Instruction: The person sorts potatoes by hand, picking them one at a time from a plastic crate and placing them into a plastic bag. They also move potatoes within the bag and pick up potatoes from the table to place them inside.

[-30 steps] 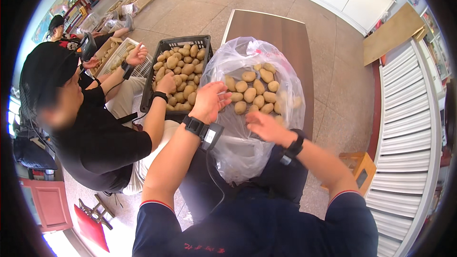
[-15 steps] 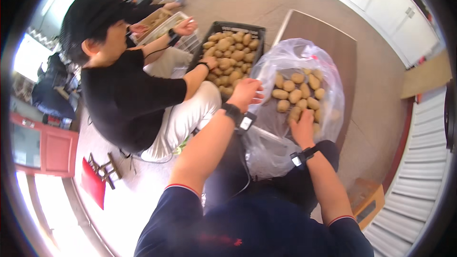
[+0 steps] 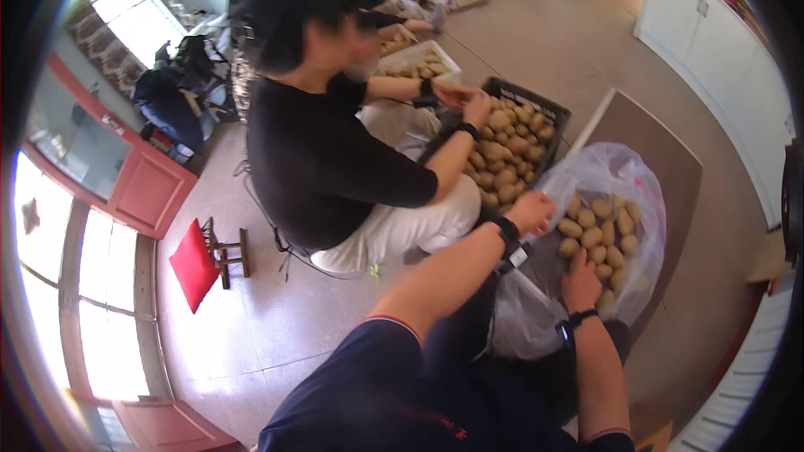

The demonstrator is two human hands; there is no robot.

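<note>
A clear plastic bag (image 3: 638, 180) with several potatoes (image 3: 592, 237) inside lies open in front of me, over the near end of a brown board. My left hand (image 3: 533, 213) is at the bag's left rim, its fingers curled in on the plastic. Inside the bag, my right hand (image 3: 581, 285) reaches onto the potatoes from the near side. Its index finger is stretched out against them, and the other fingertips are partly hidden. I see no potato lifted in either hand.
A black crate (image 3: 553, 109) full of potatoes stands beyond the bag. At my left sits a co-worker (image 3: 335, 159), both hands together over the crate's edge. Behind are a white crate (image 3: 452, 63) of potatoes, a red-seated stool (image 3: 194, 266) and white cabinets (image 3: 712, 42).
My view has turned left, so everything sits further right and lower. The co-worker's hand has left the crate's potatoes and met the other hand. My hands stay at the bag.
</note>
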